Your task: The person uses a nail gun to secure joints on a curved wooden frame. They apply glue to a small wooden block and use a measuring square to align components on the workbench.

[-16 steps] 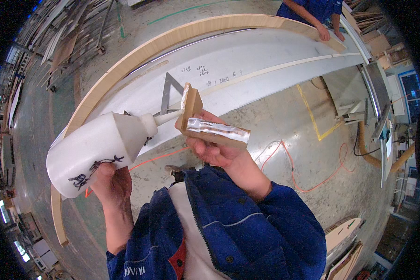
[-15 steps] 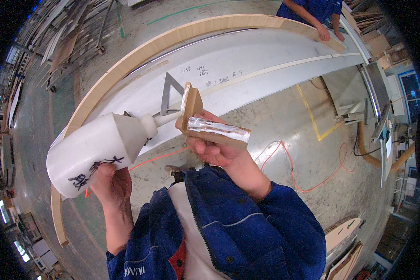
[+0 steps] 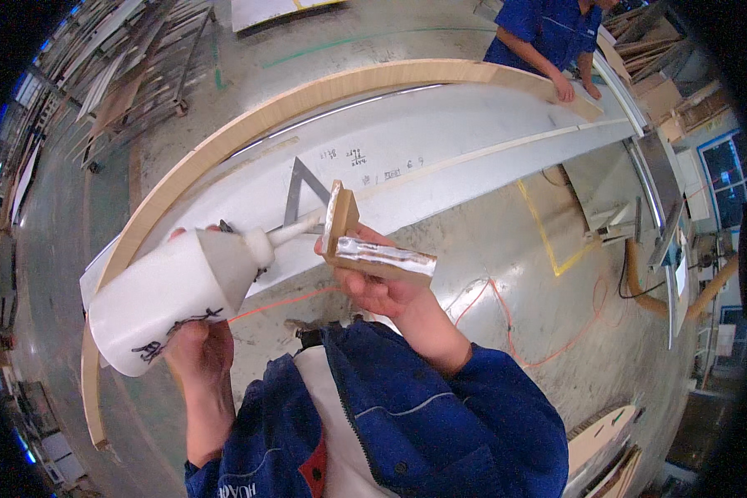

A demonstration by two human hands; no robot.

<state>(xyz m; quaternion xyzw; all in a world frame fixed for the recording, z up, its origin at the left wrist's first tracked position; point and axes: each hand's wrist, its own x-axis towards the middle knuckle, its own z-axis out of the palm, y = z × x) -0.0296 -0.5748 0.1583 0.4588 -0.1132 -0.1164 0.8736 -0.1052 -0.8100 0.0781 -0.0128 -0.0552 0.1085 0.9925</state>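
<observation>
My left hand [image 3: 201, 344] is wrapped round a large white glue bottle [image 3: 170, 290] with dark marker writing, tipped sideways so its nozzle points right. The nozzle tip is close against the upright arm of an L-shaped wooden piece [image 3: 382, 270]; whether it touches, I cannot tell. White glue coats the outer edges of both arms of the piece. From below and behind, my right hand [image 3: 386, 290] grips that piece, its fingers bent round the lower arm. Beyond them a grey metal triangular square [image 3: 299, 191] lies on the white table [image 3: 440, 166].
A long curved wooden strip [image 3: 307, 93] arches over the table. At the far right end, a co-worker in blue [image 3: 539, 41] rests both hands by it. An orange hose [image 3: 506, 319] crosses the floor. Racks of boards [image 3: 133, 75] stand far left.
The view has shifted, so the table and co-worker appear lower. Bottle and wooden piece stay close together, and both hands keep their hold.
</observation>
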